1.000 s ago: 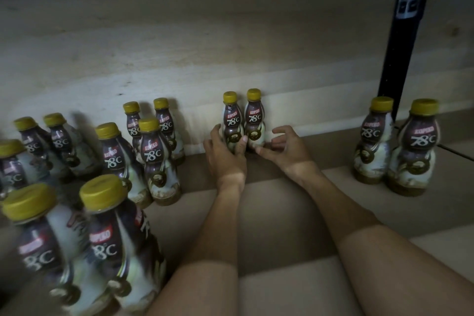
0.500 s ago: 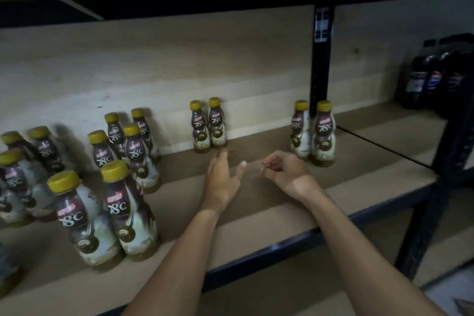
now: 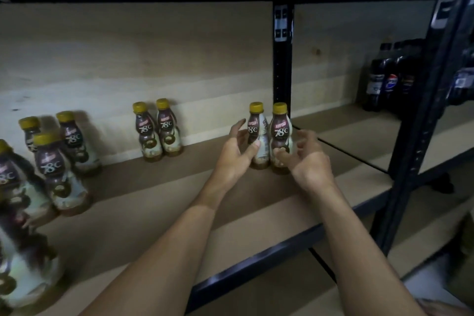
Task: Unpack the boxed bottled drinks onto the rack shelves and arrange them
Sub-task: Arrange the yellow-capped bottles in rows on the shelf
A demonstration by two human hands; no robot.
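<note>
Head view, bottle pair (image 3: 267, 134) upright on shelf (image 3: 159, 197), between left hand (image 3: 232, 159), right hand (image 3: 310, 165)

Two bare forearms show from the bottom edge of the frame toward its middle, uncovered along all that is visible. The left hand (image 3: 232, 159) and the right hand (image 3: 309, 165) are bare as well, wrists included.

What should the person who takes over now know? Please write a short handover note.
Left hand: open, at the left side of the right pair of bottles; contact unclear.
Right hand: loosely curled at that pair's right side, holding nothing.
Done: the middle pair and the left cluster stand on the shelf.
Left: probably set the right pair straight, then line up the cluster. Box not in view.
</note>
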